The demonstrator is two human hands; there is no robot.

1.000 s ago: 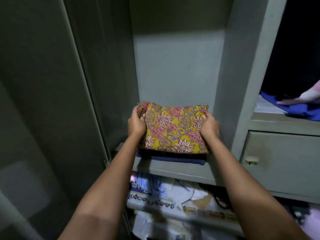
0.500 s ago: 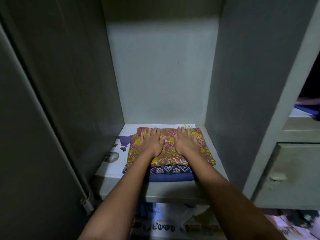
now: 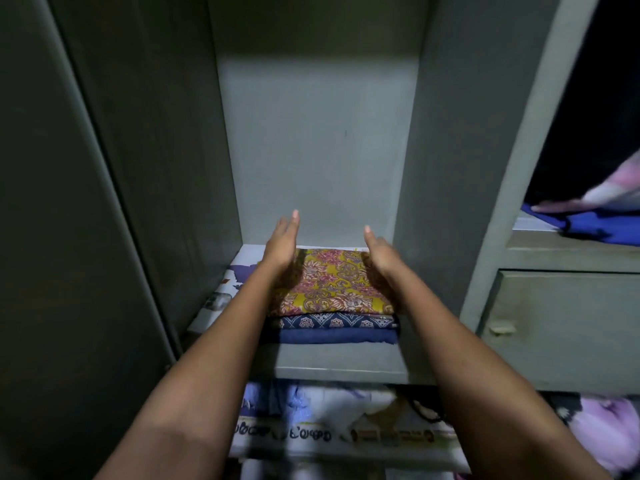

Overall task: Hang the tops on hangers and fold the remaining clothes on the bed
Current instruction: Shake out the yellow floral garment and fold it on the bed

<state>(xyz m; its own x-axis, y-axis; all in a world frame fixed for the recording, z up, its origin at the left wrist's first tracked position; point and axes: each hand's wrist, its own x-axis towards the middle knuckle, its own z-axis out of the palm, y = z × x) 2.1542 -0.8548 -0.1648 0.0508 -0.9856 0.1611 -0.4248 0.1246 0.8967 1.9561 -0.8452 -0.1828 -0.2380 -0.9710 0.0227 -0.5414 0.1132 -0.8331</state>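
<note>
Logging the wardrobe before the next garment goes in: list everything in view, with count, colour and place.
yellow floral folded cloth: 1, yellow with pink, top of stack on shelf
blue patterned folded cloth: 1, navy, second in stack
plain blue folded cloth: 1, blue, bottom of stack
shelf: 1, grey-green, centre of wardrobe
printed paper liner: 1, white, under stack
drawer: 1, grey-green, right
blue fabric: 1, above drawer
left hand: open, beside stack
right hand: open, beside stack

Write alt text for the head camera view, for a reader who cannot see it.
Two open hands, left hand and right hand, hover beside a folded yellow floral cloth topping a stack of folded dark blue clothes on a grey metal wardrobe shelf.
</note>
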